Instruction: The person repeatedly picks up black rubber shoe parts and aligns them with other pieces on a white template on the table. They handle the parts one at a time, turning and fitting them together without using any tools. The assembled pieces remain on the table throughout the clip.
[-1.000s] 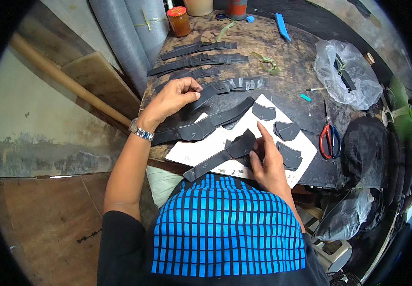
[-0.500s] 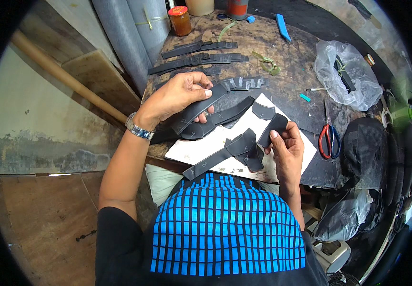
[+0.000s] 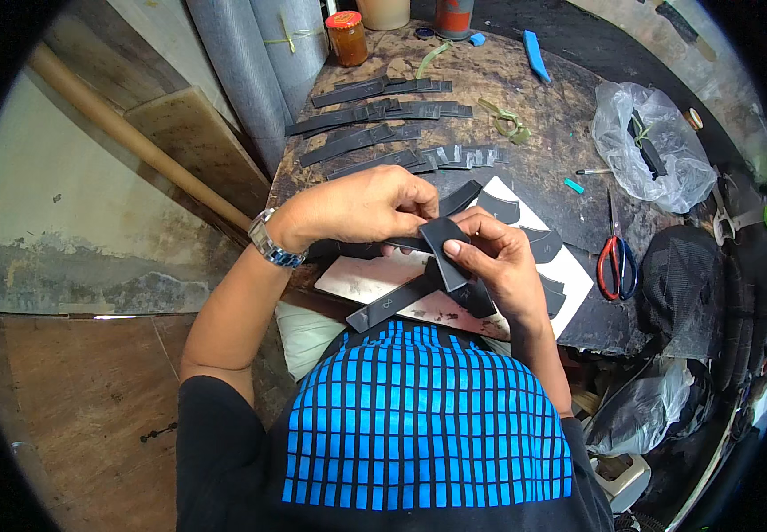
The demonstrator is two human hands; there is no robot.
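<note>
Worn round worktable point(image 3: 570, 133), stained wall point(image 3: 55, 204), wood floor point(image 3: 73, 390).

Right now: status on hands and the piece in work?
Left hand and right hand both pinching a dark strap piece above the white board. More cut pieces on the board. Scissors to the right, clear of the hands.

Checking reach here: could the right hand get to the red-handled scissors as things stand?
Probably yes: the scissors lie in the open just right of the right hand, though it is holding a black strip piece.
</note>
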